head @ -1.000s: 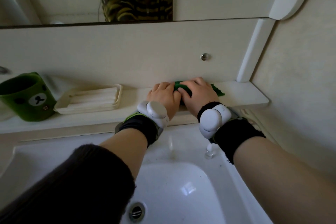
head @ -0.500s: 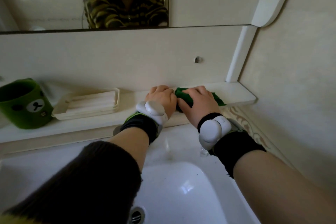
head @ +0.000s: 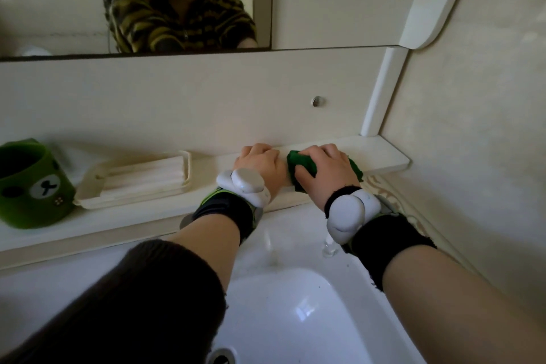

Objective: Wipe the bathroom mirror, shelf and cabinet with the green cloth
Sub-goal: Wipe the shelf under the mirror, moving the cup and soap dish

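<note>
The green cloth (head: 304,167) has barely shifted on the shelf (head: 384,154), still well right of the soap dish (head: 133,183), my right hand (head: 328,168) keeping its grip clamped on it and my left hand (head: 260,162) curled empty nearer the dish, so I judge the shelf-wiping unfinished.

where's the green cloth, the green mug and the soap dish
green cloth (head: 297,160), head view, bunched end nearer the dish
green mug (head: 23,201), head view, its outer side
soap dish (head: 130,201), head view, its front rim
</note>
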A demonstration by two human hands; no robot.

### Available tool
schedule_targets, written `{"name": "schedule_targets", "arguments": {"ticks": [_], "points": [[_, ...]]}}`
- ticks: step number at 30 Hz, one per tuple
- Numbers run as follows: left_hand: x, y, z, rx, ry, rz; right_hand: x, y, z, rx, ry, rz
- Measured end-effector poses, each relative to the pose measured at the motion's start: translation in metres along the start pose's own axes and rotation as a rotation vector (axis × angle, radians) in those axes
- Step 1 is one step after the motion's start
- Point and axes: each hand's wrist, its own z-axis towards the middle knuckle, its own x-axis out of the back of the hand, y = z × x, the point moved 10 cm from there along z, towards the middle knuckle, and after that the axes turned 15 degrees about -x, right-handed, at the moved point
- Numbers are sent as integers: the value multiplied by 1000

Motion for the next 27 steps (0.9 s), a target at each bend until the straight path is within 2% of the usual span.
{"name": "schedule_targets", "arguments": {"ticks": [14, 27], "points": [[17, 10, -6, 87, 72, 48, -10, -4, 53, 99, -110, -86], [22, 15, -10, 112, 66, 56, -4, 4, 41, 169, -118, -90]]}}
